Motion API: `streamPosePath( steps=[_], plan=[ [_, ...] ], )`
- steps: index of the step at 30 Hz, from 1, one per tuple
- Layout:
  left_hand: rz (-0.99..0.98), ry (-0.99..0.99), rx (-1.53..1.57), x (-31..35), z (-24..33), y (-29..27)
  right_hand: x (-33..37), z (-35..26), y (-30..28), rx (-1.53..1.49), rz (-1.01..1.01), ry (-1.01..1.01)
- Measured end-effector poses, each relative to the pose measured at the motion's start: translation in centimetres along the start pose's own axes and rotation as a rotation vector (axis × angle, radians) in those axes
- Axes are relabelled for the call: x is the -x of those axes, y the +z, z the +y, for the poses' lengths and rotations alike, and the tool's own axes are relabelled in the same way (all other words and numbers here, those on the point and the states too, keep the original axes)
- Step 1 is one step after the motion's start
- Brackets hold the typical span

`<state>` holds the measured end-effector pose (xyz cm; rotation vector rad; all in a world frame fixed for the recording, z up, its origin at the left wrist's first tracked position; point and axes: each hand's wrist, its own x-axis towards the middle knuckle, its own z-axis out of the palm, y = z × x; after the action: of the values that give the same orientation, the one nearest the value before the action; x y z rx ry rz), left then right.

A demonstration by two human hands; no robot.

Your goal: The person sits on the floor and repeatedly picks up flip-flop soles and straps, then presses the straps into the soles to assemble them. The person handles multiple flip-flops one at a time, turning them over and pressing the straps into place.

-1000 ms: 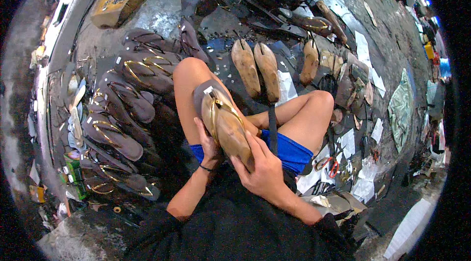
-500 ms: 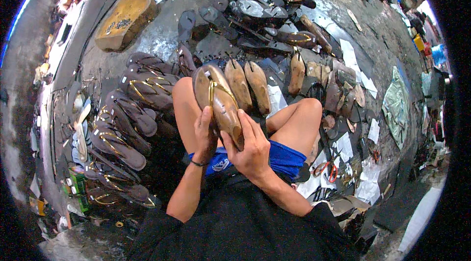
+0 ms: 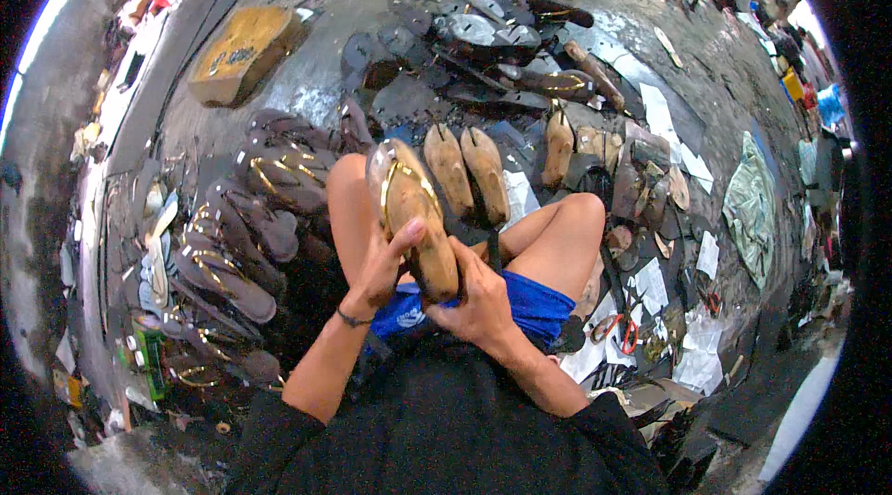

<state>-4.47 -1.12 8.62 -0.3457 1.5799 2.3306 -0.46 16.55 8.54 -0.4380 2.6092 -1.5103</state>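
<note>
This is a floor-level sandal-making workshop, where the person sits cross-legged on a stained concrete floor (image 3: 307, 39). Rows of finished brown sandals with gold straps (image 3: 232, 244) lie at nine o'clock and wooden shoe lasts (image 3: 467, 174) at twelve. Cut soles (image 3: 483, 30) lie further up, with paper scraps (image 3: 662, 114) and red-handled scissors (image 3: 621, 330) at three o'clock.

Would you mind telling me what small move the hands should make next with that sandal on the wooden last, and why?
Probably press the gold strap down against the wooden last with the left hand. That thumb already lies across the last below the strap, while the right hand grips the heel end, so the sandal is steadied for seating the strap.
</note>
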Motion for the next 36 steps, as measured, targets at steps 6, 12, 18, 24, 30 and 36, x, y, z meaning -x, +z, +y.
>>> streamPosePath(
  steps=[6, 12, 18, 24, 30, 36],
  plan=[
    [-0.179, -0.091, 0.025, 7.6, -0.4, -1.7, 2.9, 1.0, -1.4, -0.837, -0.329, 0.482],
    [-0.277, -0.276, 0.090, 11.3, 0.4, -2.0, 5.9, -2.0, -0.8, -1.153, -0.320, 0.346],
    [-0.413, -0.280, 0.104, 11.4, 2.2, -1.4, 5.9, -1.2, -1.2, -1.359, -0.694, 0.510],
    [-0.585, 0.117, -0.074, 8.9, 5.4, 1.4, 3.7, 2.9, 3.3, -1.002, -0.282, 0.052],
    [-0.061, 0.571, -1.284, 7.7, 7.5, 5.5, 5.3, 0.9, 1.1, -1.376, -0.150, 0.264],
    [-0.223, 0.194, -0.943, 6.7, 5.3, 3.3, 6.2, -3.8, -4.8, -1.708, 0.143, 0.426]
  ],
)
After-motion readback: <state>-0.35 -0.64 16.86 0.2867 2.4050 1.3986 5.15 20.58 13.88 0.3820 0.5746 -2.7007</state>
